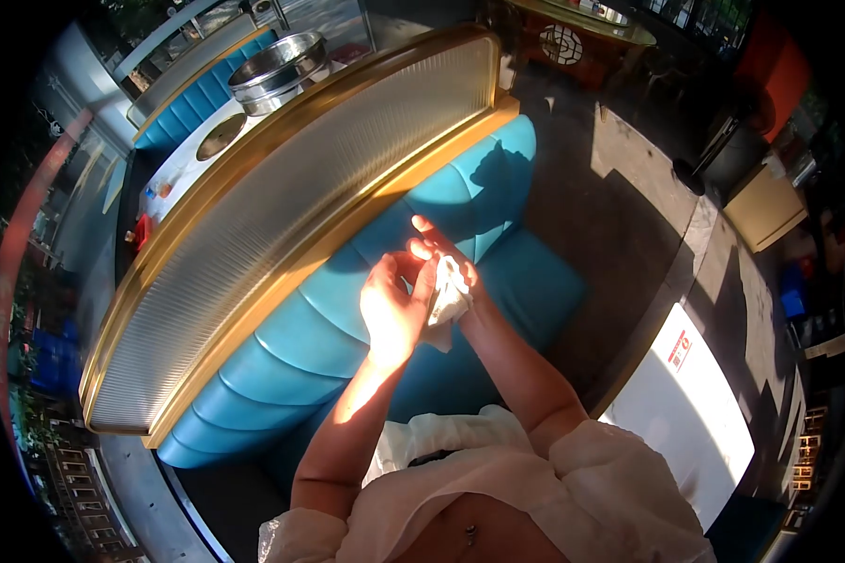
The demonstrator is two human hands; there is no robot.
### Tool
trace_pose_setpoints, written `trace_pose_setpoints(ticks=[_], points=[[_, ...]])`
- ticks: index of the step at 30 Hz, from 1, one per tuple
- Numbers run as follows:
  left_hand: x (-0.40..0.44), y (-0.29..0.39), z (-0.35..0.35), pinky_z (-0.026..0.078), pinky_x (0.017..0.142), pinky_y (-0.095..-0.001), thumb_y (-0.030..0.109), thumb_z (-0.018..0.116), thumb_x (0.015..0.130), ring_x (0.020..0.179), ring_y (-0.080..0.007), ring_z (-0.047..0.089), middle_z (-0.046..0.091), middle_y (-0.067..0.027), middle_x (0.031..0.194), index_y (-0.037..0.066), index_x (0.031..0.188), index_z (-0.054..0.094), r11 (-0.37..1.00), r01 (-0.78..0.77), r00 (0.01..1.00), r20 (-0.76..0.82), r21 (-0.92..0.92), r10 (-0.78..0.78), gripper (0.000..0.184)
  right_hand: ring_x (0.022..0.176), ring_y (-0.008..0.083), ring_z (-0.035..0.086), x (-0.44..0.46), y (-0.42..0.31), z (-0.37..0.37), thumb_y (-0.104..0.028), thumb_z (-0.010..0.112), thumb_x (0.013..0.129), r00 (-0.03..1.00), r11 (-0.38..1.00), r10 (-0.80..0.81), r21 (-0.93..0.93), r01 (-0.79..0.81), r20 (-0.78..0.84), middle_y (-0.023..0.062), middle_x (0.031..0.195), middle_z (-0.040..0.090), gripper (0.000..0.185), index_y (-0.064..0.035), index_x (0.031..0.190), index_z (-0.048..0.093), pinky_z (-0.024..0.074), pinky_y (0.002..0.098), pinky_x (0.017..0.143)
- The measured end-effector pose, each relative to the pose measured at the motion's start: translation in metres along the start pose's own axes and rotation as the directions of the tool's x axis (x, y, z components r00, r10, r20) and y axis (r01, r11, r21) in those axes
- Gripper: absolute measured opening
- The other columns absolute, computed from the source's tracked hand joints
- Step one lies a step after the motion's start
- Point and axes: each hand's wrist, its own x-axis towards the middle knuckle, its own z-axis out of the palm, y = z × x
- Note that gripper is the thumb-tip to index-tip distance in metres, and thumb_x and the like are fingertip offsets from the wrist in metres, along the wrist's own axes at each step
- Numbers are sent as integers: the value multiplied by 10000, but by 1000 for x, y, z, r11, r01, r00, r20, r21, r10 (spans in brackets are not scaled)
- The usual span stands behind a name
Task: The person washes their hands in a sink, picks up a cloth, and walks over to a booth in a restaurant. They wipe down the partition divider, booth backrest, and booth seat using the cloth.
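A crumpled white tissue or thin cloth (449, 295) is bunched between my two hands, a loose end hanging below. My left hand (391, 302) is closed, thumb and fingers bent against the tissue, with a bit of white showing between them. Just beyond it, my right hand (449, 255) touches the tissue near its palm and wrist. At least one of its fingers stretches out toward the upper left; the others are partly hidden. Both hands are held in front of my body, in sunlight, above a blue padded bench (296, 328).
A ribbed partition with a gold frame (282, 178) rises behind the bench. Beyond it, a white table holds a large metal pot (277, 70). A white table with a red-printed label (678, 350) stands at my right. A tan box (765, 206) is farther right.
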Motion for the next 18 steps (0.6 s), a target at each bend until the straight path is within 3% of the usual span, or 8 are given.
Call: trace_pose_setpoints(ticks=[5, 7, 9, 12, 14, 15, 16, 18], points=[[19, 8, 27, 439, 601, -219, 134, 668, 784, 628, -85, 527, 589, -44, 686, -14, 807, 576, 996, 90, 995, 44, -21, -90, 176, 808, 136, 517, 6, -30, -19, -114, 577, 833, 998, 999, -27, -28, 28, 48, 47, 878, 499, 472, -40, 1256, 382, 451, 250, 686], [29, 3, 38, 435, 574, -234, 200, 673, 780, 598, -106, 532, 585, -50, 658, -12, 778, 578, 987, 145, 989, 45, -68, -142, 232, 817, 118, 518, 7, -52, -23, -96, 570, 837, 978, 956, 11, -285, -72, -208, 44, 887, 511, 412, -24, 1217, 428, 450, 244, 693], [39, -17, 52, 431, 544, -242, 262, 664, 795, 575, -106, 531, 572, -48, 619, -14, 747, 586, 957, 260, 965, 76, -131, -252, 291, 812, 95, 510, 12, -72, -19, -69, 537, 843, 966, 822, 70, -533, -198, -251, 25, 855, 519, 349, -50, 1186, 473, 440, 228, 712], [39, -24, 65, 464, 637, -245, 237, 643, 814, 668, -116, 567, 612, -64, 753, -18, 927, 576, 749, 488, 873, 261, -448, -413, 287, 783, 86, 501, 10, -87, -24, -50, 494, 854, 948, 565, -49, -791, -233, -314, 8, 834, 515, 327, -76, 1180, 489, 429, 214, 724], [25, -28, 81, 457, 701, -254, 171, 620, 828, 728, -126, 566, 603, -59, 843, 5, 1035, 535, 805, 373, 917, 317, -462, -243, 279, 723, 76, 487, 6, -96, -20, -69, 471, 879, 860, 560, -155, -760, -330, -487, 8, 812, 507, 290, -84, 1167, 498, 431, 215, 674], [18, -29, 83, 443, 770, -259, 149, 615, 828, 792, -125, 562, 603, -56, 888, 17, 1062, 513, 893, 407, 858, 415, -194, -301, 287, 708, 73, 484, 5, -99, -21, -72, 465, 884, 830, 542, -172, -754, -370, -531, 11, 809, 507, 281, -82, 1163, 499, 431, 214, 648], [14, -37, 89, 436, 766, -254, 138, 596, 839, 808, -117, 556, 601, -48, 893, 18, 1019, 529, 915, 397, 827, 462, -77, -320, 226, 692, 70, 482, 2, -103, -24, -76, 460, 890, 795, 527, -189, -742, -413, -577, 13, 806, 507, 272, -80, 1159, 500, 430, 212, 622], [13, -59, 97, 420, 752, -237, 149, 574, 854, 804, -104, 535, 589, -32, 875, 19, 965, 533, 841, 518, 792, 460, -156, -403, 176, 675, 66, 483, -12, -106, -36, -109, 515, 874, 795, 531, -210, -750, -396, -569, 13, 806, 507, 274, -84, 1146, 500, 424, 208, 590]])
